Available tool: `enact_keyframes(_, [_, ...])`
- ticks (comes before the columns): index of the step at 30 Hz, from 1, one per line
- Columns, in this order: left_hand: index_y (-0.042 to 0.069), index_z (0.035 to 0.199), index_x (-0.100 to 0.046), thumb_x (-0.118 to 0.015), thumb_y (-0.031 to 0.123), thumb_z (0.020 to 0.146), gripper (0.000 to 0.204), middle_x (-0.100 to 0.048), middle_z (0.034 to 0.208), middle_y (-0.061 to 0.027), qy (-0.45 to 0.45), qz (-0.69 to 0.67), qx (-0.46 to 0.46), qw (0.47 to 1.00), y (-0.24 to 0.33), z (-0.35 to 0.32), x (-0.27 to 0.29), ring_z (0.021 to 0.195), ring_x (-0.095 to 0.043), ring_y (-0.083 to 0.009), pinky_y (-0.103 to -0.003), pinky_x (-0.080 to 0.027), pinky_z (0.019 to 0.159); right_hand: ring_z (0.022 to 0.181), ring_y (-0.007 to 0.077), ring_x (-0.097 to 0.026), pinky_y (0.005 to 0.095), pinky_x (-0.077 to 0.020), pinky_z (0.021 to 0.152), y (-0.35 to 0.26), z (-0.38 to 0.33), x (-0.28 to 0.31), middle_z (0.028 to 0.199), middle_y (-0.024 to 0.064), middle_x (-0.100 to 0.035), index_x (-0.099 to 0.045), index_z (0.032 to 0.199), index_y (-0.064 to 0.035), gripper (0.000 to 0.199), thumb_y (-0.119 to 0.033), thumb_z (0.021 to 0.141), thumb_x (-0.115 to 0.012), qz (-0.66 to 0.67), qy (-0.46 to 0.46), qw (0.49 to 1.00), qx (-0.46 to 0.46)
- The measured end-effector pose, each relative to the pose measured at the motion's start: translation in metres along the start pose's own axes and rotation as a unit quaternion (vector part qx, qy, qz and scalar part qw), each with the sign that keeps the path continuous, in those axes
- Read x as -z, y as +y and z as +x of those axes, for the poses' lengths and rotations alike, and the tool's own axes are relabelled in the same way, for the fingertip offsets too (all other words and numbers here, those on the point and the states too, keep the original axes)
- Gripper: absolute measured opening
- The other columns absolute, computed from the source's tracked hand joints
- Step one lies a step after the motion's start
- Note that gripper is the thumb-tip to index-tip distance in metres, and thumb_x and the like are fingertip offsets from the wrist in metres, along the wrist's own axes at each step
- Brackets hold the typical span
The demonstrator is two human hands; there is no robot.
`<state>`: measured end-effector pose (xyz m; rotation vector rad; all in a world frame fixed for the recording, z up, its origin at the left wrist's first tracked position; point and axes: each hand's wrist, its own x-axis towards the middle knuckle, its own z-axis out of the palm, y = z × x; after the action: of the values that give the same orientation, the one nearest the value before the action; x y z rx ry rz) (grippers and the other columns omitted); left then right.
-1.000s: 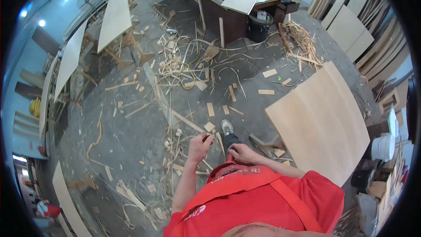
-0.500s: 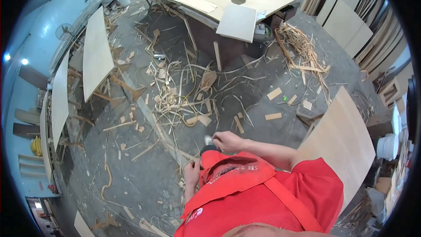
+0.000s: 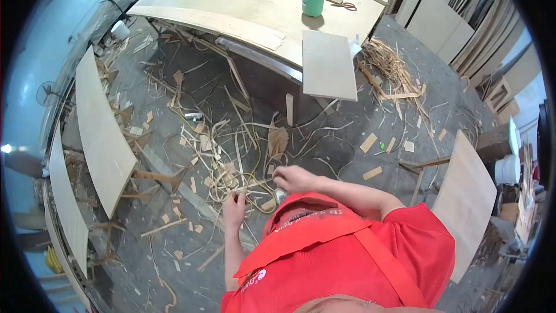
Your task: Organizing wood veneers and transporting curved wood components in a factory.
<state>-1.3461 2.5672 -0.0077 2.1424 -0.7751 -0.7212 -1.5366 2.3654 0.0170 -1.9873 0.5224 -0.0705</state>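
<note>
My left hand [image 3: 234, 211] is in front of my red apron [image 3: 301, 237], its fingers drawn together at the tips. To its right my right hand [image 3: 294, 179] has its fingers curled, just beyond the apron's top edge. Whether either hand holds something small cannot be made out. The hands are apart from each other, above a floor littered with tangled wood strips [image 3: 237, 169]. A light shoe tip [image 3: 280, 195] shows just below my right hand.
Ahead stands a large worktable [image 3: 255, 8] with a green spray bottle [image 3: 313, 1], red-handled scissors [image 3: 346, 6] and a pale board [image 3: 329, 65] jutting over its edge. Curved panels on wooden stands [image 3: 104, 133] line the left. Another panel [image 3: 466, 208] is at the right, near a white bucket [image 3: 507, 169].
My view has moved toward the worktable and turned slightly. My left hand has come forward and left, away from the apron. My right hand stays curled near the apron.
</note>
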Motion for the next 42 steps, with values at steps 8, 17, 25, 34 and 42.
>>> enact_keyframes(8, [-0.003, 0.082, -0.065, -0.06, 0.03, 0.096, 0.036, -0.066, 0.07, -0.0114, -0.011, -0.05, -0.045, 0.998, 0.058, 0.185, 0.038, 0.066, -0.061, -0.0181, -0.034, -0.048, 0.064, 0.089, 0.0311, -0.069, 0.0393, -0.0539, 0.08, 0.086, 0.192, 0.117, 0.095, 0.0202, -0.07, -0.066, 0.106, 0.0023, 0.033, -0.024, 0.088, -0.06, -0.001, 0.151, 0.987, -0.053])
enact_keyframes(17, [-0.003, 0.085, -0.064, -0.059, 0.03, 0.097, 0.035, -0.068, 0.074, -0.0111, -0.018, -0.004, 0.067, 0.998, 0.043, 0.318, 0.042, 0.071, -0.064, -0.0161, -0.033, -0.049, 0.067, 0.115, 0.0358, -0.059, 0.0438, -0.0462, 0.099, 0.198, 0.469, 0.332, 0.125, 0.0257, -0.06, -0.054, 0.128, -0.0006, 0.061, -0.039, 0.082, -0.068, -0.111, 0.367, 0.908, -0.168])
enact_keyframes(25, [-0.006, 0.086, -0.065, -0.059, 0.03, 0.096, 0.037, -0.069, 0.076, -0.0136, -0.039, -0.044, 0.137, 0.989, 0.106, 0.435, 0.047, 0.072, -0.065, -0.0176, -0.032, -0.051, 0.07, 0.114, 0.0321, -0.06, 0.0438, -0.048, 0.098, 0.202, 0.543, 0.394, 0.118, 0.0227, -0.063, -0.059, 0.12, -0.002, 0.054, -0.035, 0.079, -0.07, -0.303, 0.321, 0.856, -0.267])
enact_keyframes(34, [-0.005, 0.096, -0.067, -0.061, 0.029, 0.096, 0.035, -0.069, 0.077, -0.0118, -0.199, 0.03, -0.036, 0.979, 0.165, 0.622, 0.037, 0.071, -0.065, -0.0146, -0.028, -0.05, 0.068, 0.088, 0.0311, -0.068, 0.0431, -0.0531, 0.076, 0.262, 0.551, 0.406, 0.094, 0.0198, -0.07, -0.066, 0.11, 0.0003, 0.047, -0.033, 0.076, -0.065, -0.055, 0.236, 0.93, -0.277])
enact_keyframes(42, [-0.004, 0.131, -0.046, -0.057, 0.042, 0.099, 0.057, -0.059, 0.124, -0.021, -0.351, -0.433, 0.181, 0.81, 0.217, 0.763, 0.024, 0.107, -0.064, -0.0272, -0.039, -0.055, 0.087, 0.089, 0.0154, -0.06, 0.0296, -0.0487, 0.079, 0.037, 0.517, 0.452, 0.1, 0.0114, -0.065, -0.062, 0.115, 0.0099, 0.056, -0.033, 0.079, -0.071, 0.142, 0.252, 0.926, -0.244])
